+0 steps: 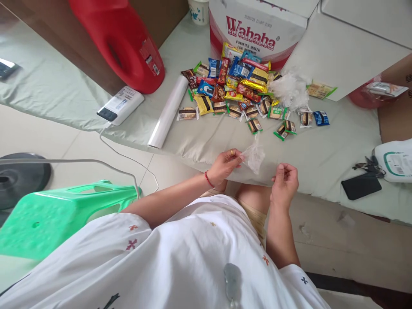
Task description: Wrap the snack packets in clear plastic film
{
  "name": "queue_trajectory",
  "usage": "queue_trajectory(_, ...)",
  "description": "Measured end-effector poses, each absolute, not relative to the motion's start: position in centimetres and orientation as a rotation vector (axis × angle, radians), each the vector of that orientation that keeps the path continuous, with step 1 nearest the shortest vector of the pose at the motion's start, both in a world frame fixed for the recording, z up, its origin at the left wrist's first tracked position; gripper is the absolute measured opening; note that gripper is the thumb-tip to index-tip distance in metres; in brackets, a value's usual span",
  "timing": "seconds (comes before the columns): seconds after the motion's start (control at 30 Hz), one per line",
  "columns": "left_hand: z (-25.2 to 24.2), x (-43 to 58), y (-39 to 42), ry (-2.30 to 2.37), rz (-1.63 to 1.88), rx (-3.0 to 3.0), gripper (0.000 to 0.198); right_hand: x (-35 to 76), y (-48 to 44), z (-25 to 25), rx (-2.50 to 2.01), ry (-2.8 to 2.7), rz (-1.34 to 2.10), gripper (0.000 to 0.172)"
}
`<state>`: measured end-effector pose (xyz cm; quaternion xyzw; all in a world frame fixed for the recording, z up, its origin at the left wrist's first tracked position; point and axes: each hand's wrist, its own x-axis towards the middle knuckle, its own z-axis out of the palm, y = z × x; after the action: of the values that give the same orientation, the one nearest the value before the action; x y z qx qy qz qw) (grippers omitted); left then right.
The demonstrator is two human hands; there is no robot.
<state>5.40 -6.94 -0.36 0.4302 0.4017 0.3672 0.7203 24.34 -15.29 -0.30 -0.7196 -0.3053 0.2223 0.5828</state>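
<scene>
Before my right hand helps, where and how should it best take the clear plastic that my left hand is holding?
Probably best to pinch the loose right edge of the clear plastic between thumb and fingertip, coming from the right. Your left hand pinches its left end, and the thin, crumpled rest spreads free toward your right hand.
</scene>
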Motion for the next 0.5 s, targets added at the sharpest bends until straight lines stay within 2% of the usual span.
queue_trajectory(0.07, 0.0, 5.6, -7.4, 0.841, 0.815, 0.949, 0.049, 23.8, -15.2, 0.0, -1.694, -0.911, 0.471, 0.045)
queue_trajectory(0.17, 0.5, 5.9, -7.9, 0.785, 0.801, 0.889, 0.046, 22.7, -14.3, 0.3, -1.685, -1.086, 0.730, 0.043)
queue_trajectory(0.3, 0.4, 5.4, -7.2, 0.828, 0.863, 0.620, 0.034, 22.6, -13.0, 0.4, -1.454, -0.761, 0.849, 0.030)
queue_trajectory(0.5, -0.7, 3.6, -5.4, 0.989, 0.908, 0.299, 0.018, 24.9, -13.5, 0.9, -1.082, -0.317, 1.035, 0.020)
